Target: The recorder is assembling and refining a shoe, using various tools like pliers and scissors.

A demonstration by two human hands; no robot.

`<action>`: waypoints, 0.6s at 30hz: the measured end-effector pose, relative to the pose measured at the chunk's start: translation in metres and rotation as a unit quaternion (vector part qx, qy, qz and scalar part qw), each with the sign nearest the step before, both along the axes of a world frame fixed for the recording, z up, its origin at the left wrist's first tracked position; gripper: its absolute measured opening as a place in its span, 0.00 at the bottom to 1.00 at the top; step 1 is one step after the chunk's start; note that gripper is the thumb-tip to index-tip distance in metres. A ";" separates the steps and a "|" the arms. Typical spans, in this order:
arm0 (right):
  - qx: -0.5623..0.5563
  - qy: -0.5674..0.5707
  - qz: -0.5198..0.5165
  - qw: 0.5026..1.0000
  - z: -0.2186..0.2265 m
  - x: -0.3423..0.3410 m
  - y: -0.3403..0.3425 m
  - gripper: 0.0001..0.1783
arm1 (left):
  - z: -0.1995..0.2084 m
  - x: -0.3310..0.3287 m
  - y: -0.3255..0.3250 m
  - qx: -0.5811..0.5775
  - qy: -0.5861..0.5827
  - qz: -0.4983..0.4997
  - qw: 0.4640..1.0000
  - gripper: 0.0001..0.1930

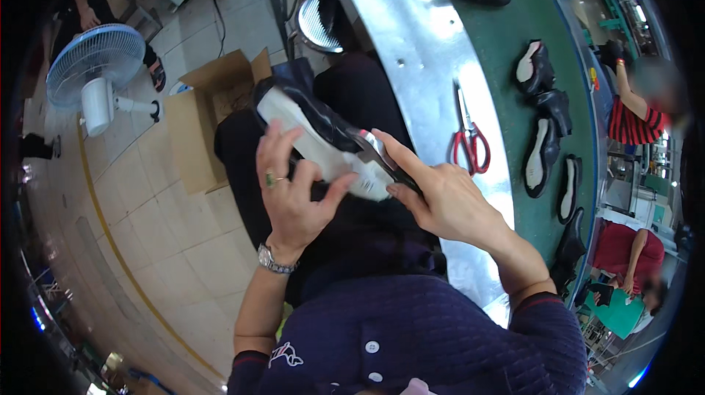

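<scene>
While our left hand (290, 189) wraps the shoe (323, 138) and right hand (440, 200) pinches a tool (378, 151), the tool's tip stays hidden.

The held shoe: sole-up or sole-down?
Sole-up: the shoe shows its white sole to the camera, gripped by the left hand and right hand.

Pale tiled floor (169, 233) with a yellow line (117, 248); a white fan (95, 64) beside an open cardboard box (198, 130). A green conveyor belt (507, 35) runs behind a shiny metal edge (418, 35).
</scene>
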State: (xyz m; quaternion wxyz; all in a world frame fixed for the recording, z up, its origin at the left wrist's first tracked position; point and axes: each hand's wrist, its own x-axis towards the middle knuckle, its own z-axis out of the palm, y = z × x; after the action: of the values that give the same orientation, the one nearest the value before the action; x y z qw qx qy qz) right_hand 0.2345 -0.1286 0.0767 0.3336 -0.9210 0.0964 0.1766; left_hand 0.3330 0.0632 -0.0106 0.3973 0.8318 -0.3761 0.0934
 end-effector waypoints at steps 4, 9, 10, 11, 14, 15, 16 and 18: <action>0.059 0.015 -0.001 0.998 0.001 0.003 0.022 0.37 | 0.016 -0.003 0.036 -0.076 0.285 0.121 0.948 0.25; 0.062 -0.016 0.096 0.993 -0.007 0.024 0.033 0.33 | 0.006 0.010 0.065 0.008 0.287 0.201 0.937 0.16; 0.064 -0.012 0.115 0.991 -0.002 0.031 0.034 0.33 | 0.005 0.010 0.069 0.077 0.265 0.183 0.944 0.14; 0.063 -0.011 0.117 0.991 0.002 0.036 0.035 0.33 | 0.005 0.008 0.072 0.145 0.245 0.163 0.945 0.14; 0.050 0.053 0.181 0.981 0.011 0.050 0.037 0.33 | 0.005 0.000 0.068 0.065 0.196 0.144 0.968 0.17; 0.048 0.054 0.182 0.981 0.016 0.054 0.038 0.33 | 0.001 -0.001 0.069 0.031 0.210 0.125 0.969 0.18; 0.044 0.081 0.199 0.976 0.022 0.059 0.039 0.33 | -0.001 -0.005 0.071 0.015 0.240 0.116 0.964 0.20; 0.038 0.113 0.230 0.966 0.027 0.067 0.042 0.32 | -0.018 -0.009 0.073 -0.031 0.265 0.110 0.958 0.20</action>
State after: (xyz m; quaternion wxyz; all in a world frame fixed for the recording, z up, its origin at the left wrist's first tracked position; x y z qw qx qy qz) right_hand 0.3018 -0.0864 0.1041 0.3057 -0.8791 -0.0874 0.3551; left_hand 0.3240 0.1363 -0.0286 0.4956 0.8502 -0.1611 -0.0754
